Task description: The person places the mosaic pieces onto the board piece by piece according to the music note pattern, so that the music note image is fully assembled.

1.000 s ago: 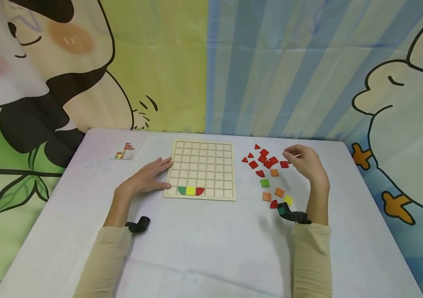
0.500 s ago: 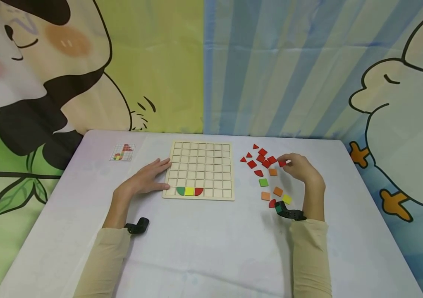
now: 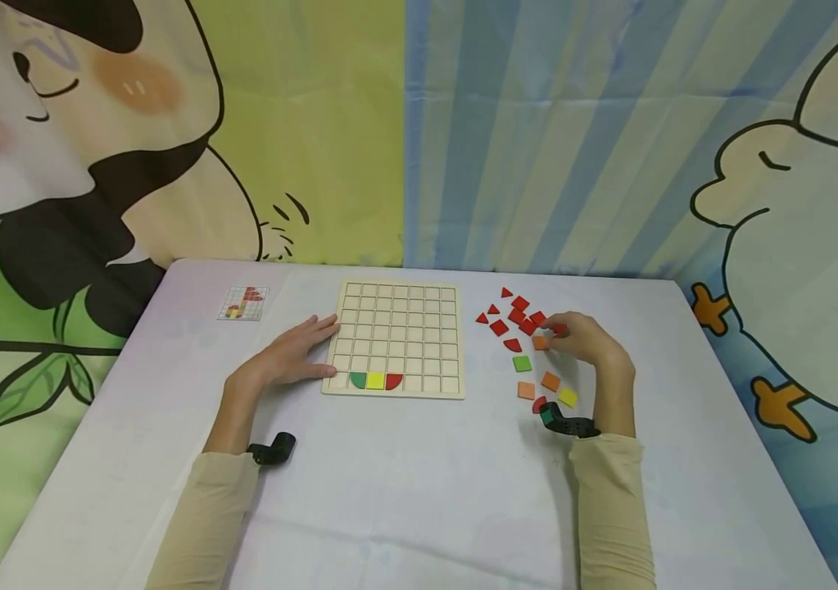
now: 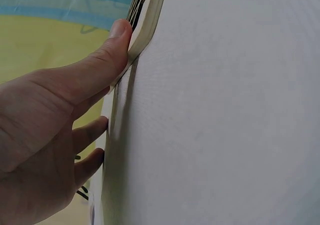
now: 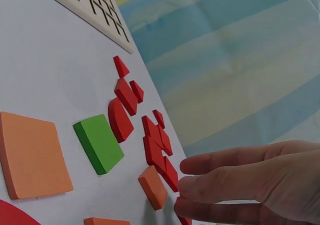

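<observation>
Wooden board (image 3: 398, 331) lies on the table (image 3: 419, 479), three pieces (image 3: 376, 380) in its near row. Left hand (image 3: 284, 352), fingers spread, touches its left edge. Right of it are three orange squares (image 3: 550, 381), one green square (image 3: 522, 363), three red triangles (image 3: 493, 309); right hand (image 3: 582, 338) hangs near, fingers loose.

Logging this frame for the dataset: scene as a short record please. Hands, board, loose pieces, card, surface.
left hand: fingers spread, touching the left edge of the gridded board
right hand: fingers among loose pieces, by an orange square; whether gripping one is unclear
board near row, left to right: green quarter-round, yellow square, red quarter-round
loose pieces: right of board; red squares, red triangles, rounded red pieces, three orange squares, green square, loose yellow square
pattern card: left of board
surface: white-covered table
</observation>
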A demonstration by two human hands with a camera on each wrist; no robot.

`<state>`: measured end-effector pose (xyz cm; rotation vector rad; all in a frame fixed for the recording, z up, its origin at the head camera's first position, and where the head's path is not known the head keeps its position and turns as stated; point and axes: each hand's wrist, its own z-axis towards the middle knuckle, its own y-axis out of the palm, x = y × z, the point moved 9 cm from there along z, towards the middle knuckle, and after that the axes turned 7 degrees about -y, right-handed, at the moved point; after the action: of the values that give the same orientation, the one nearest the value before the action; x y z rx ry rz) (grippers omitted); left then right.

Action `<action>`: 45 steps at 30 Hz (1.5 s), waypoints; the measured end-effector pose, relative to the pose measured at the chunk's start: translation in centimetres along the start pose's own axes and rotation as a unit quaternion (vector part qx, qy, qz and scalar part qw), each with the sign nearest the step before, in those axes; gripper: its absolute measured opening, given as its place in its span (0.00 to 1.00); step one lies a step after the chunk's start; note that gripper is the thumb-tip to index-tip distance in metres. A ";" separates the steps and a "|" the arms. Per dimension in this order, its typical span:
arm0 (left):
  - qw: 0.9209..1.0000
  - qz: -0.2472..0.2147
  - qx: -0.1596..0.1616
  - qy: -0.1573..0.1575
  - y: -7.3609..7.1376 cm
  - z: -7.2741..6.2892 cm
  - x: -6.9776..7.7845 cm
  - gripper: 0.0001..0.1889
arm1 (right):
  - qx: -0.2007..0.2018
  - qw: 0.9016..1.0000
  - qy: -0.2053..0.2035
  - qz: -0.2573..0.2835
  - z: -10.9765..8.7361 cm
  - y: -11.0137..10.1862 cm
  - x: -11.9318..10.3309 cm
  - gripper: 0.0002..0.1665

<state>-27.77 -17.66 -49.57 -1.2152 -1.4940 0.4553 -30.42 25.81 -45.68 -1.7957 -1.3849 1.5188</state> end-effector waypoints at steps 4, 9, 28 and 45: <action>1.000 0.005 0.000 0.002 0.0 0.0 0.0 0.47 | -0.010 1.000 -0.005 -0.001 0.5 0.6 0.1 0.23; 1.000 0.001 0.004 0.003 0.0 -0.1 0.0 0.47 | -0.011 1.000 -0.019 -0.011 1.0 1.1 0.1 0.19; 1.000 -0.003 0.006 0.001 -0.1 -0.1 0.2 0.47 | 0.008 1.000 -0.012 -0.026 1.4 1.5 0.3 0.17; 1.000 -0.001 0.006 0.003 -0.1 -0.1 0.2 0.47 | 0.025 0.999 -0.020 -0.011 1.5 1.0 0.3 0.14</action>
<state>-27.68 -17.57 -49.32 -1.2049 -1.4854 0.4588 -31.37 25.23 -47.17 -1.7234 -1.3697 1.5712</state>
